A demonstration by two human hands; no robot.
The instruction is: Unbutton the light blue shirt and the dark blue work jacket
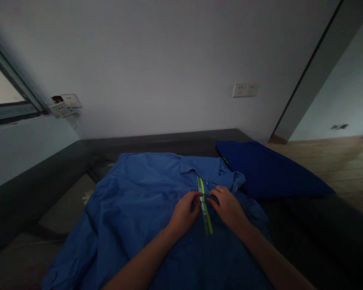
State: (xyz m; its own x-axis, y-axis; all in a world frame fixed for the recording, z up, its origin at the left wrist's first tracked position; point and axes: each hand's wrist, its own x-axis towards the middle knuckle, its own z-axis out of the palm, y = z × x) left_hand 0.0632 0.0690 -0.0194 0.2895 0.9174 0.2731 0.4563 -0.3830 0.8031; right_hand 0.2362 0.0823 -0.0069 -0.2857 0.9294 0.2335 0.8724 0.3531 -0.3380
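Note:
A blue work shirt lies spread out on a dark surface, its collar toward the far wall. A yellow-green reflective strip runs down the shirt's front. My left hand pinches the shirt fabric at the strip's left side, fingers closed. My right hand pinches the fabric at the strip's right side, thumb and fingers pressed together. Both hands meet near the strip's middle.
A darker blue folded cloth lies to the right of the shirt. A raised dark edge borders the surface on the left. Wall sockets sit on the far wall, another socket block by the window at left. Wooden floor lies to the right.

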